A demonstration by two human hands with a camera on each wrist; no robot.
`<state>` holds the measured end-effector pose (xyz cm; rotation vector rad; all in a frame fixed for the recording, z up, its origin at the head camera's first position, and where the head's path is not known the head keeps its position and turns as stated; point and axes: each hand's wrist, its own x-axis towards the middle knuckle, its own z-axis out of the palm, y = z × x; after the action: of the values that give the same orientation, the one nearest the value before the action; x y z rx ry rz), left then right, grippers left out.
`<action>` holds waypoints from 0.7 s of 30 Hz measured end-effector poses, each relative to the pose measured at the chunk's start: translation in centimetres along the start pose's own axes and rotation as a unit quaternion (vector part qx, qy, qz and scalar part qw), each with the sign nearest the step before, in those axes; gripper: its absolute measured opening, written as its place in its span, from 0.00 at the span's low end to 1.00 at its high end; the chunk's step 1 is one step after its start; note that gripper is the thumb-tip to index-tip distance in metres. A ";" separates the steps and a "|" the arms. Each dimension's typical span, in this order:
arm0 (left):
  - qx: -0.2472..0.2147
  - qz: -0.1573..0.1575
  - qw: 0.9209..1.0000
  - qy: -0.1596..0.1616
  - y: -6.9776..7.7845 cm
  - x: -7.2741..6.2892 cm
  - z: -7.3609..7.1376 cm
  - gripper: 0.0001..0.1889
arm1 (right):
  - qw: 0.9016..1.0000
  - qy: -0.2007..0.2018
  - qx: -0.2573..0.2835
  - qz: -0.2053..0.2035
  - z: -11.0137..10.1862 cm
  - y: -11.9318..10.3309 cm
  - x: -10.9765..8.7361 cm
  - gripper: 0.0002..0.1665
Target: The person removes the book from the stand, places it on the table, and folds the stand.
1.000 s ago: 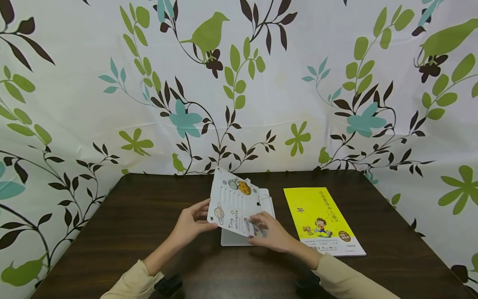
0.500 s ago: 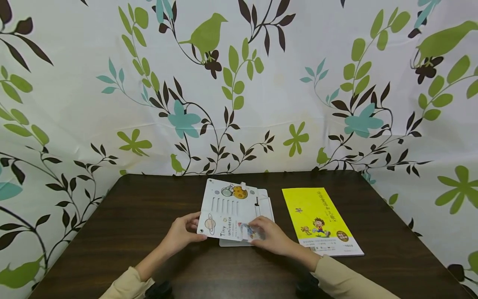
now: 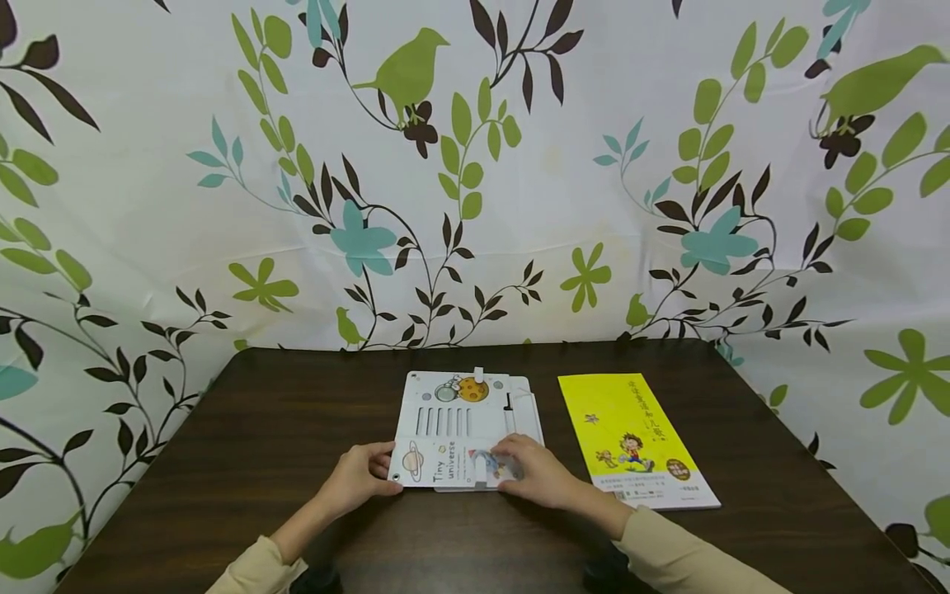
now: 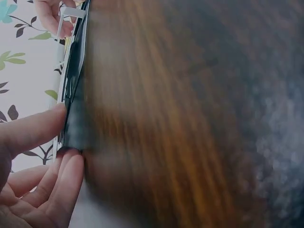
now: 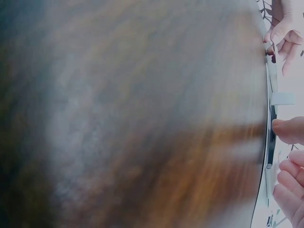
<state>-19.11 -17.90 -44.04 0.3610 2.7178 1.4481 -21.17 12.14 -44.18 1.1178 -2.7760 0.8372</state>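
A flat white folding book stand [image 3: 438, 425], printed with planets and "Tiny universe", lies on the dark table in the head view. Its top panel sits slightly left of a white lower panel [image 3: 536, 417]. My left hand [image 3: 358, 477] pinches the near left corner, thumb above. The left wrist view has this hand's fingers [image 4: 69, 183] under the stand's thin edge [image 4: 71, 80]. My right hand [image 3: 545, 472] grips the near right part, fingers over a clear clip [image 3: 481, 470]. In the right wrist view its thumb [image 5: 289, 130] meets the edge.
To the right of the stand lies a yellow book [image 3: 631, 437] with a cartoon child on its cover. The brown table [image 3: 312, 404] ends at a white cloth [image 3: 519, 247] with a leaf and bird print. A small white clip [image 3: 478, 375] rises from the stand's far edge.
Both hands have lowered the stand's tilted top panel, turning it straight and bringing it down nearly flat over the lower panel. The left hand has moved down and slightly left. The yellow book stays put.
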 end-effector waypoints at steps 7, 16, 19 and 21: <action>0.015 0.002 1.000 0.012 0.1 0.0 0.2 0.33 | 1.000 -0.011 -0.002 0.016 -0.2 -0.2 0.1 0.25; 0.015 -0.005 1.000 0.012 -0.1 -0.1 0.1 0.34 | 0.998 -0.014 0.051 0.020 -1.0 0.2 0.1 0.23; 0.017 -0.004 1.000 0.014 -0.1 -0.2 0.1 0.33 | 0.996 0.009 0.087 0.022 -1.9 0.5 0.0 0.22; 0.018 -0.004 1.000 0.014 0.0 -0.2 0.1 0.33 | 0.994 0.034 0.098 0.026 -2.4 0.9 -0.1 0.21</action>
<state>-18.91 -17.83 -44.14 0.3328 2.7679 1.4143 -22.08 13.99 -42.57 1.0233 -2.7259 1.1520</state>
